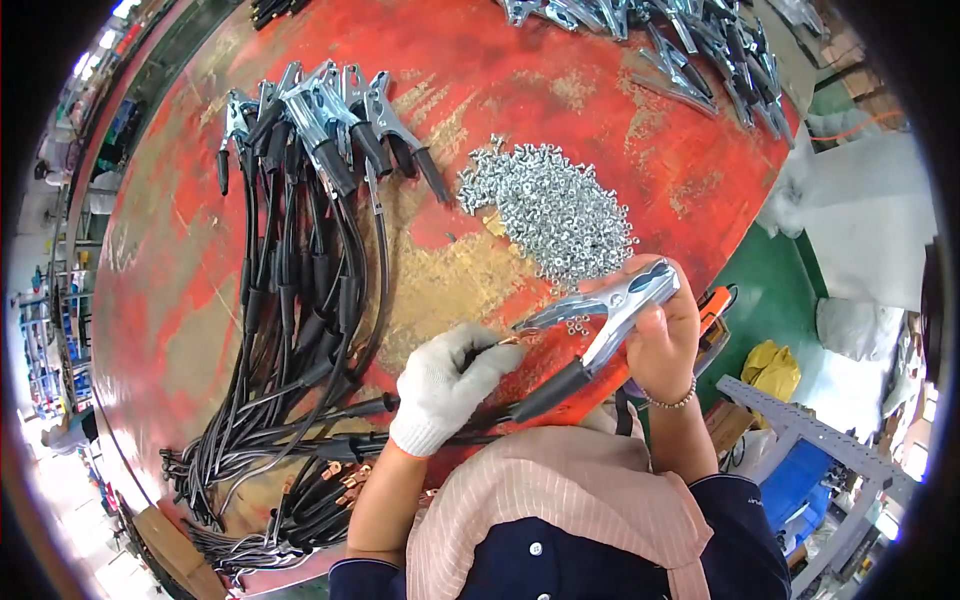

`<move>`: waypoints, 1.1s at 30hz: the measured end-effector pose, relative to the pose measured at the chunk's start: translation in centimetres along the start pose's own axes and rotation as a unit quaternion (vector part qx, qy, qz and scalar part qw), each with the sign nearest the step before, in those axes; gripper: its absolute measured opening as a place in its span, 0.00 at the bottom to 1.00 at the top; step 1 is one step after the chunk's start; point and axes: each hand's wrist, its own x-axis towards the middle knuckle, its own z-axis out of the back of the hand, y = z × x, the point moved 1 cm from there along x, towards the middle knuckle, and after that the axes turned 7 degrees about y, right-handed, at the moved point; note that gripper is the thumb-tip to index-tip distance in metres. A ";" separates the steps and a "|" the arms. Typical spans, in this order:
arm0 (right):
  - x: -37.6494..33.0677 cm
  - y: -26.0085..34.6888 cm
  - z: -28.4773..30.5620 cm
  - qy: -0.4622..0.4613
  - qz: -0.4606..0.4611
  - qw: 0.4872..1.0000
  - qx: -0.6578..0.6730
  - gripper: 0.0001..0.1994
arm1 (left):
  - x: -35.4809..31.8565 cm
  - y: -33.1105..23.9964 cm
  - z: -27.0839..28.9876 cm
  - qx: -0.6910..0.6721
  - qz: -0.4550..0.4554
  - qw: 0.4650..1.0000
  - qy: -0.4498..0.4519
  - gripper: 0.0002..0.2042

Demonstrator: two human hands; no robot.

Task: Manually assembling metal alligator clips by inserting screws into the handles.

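Note:
My left hand (pixel 440 390), in a white knit glove, pinches a black cable close to its copper lug (pixel 511 341). My bare right hand (pixel 664 345) grips a silvery metal clamp (pixel 622 306) with black-sleeved handles. One handle of the clamp points down toward my lap, and its other end reaches left, close to the lug. Whether clamp and lug touch, I cannot tell. Just beyond both hands lies a heap of small silvery nuts (pixel 565 215). To the left, a bundle of black cables (pixel 290 290) has metal clamps (pixel 325 105) at its far end.
A worn red table (pixel 520 85) spreads under everything. More metal clamps (pixel 690 60) are piled at its far right edge. Loose cables with copper lugs (pixel 345 480) lie near my left forearm. A grey metal frame (pixel 815 435) and a yellow bag (pixel 772 370) are off to the right.

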 end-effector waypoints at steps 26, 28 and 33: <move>-0.7 1.3 -2.3 0.040 0.005 0.998 0.041 0.23 | 0.6 -1.0 0.1 0.028 0.064 0.998 0.008 0.13; -0.6 1.4 -2.2 0.052 0.007 0.997 0.050 0.23 | 0.6 -0.9 0.1 0.025 0.047 0.998 0.012 0.12; 0.1 1.0 -1.1 0.095 0.006 0.995 0.035 0.20 | 1.0 -1.3 -0.9 -0.002 -0.095 0.995 -0.043 0.12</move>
